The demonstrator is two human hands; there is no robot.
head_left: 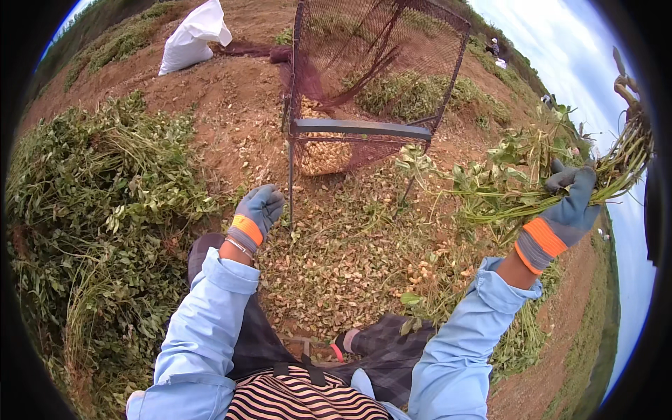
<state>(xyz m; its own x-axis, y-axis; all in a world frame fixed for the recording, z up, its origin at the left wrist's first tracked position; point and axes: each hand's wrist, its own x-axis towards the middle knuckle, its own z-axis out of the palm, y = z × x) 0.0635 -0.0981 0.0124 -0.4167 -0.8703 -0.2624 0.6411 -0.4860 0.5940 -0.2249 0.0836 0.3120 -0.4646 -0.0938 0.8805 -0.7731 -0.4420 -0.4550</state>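
My right hand (574,199), in a grey-blue glove with an orange cuff, is raised at the right. Its fingers are wrapped round a bundle of peanut plants (623,168), whose leafy ends (504,164) reach left toward the net and whose rooty ends point up and right. My left hand (262,208), gloved alike, is curled closed by the frame's left leg, and nothing shows in it. Ahead stands a metal frame (360,127) hung with a dark red net (336,66). Peanuts (325,155) lie gathered in the net's bottom.
A large heap of pulled plants (105,203) lies at my left, and more plants (521,343) at my right. Fallen leaves and loose peanuts (423,271) cover the ground between my legs. A white sack (196,36) stands far left. Another person (493,47) is in the distance.
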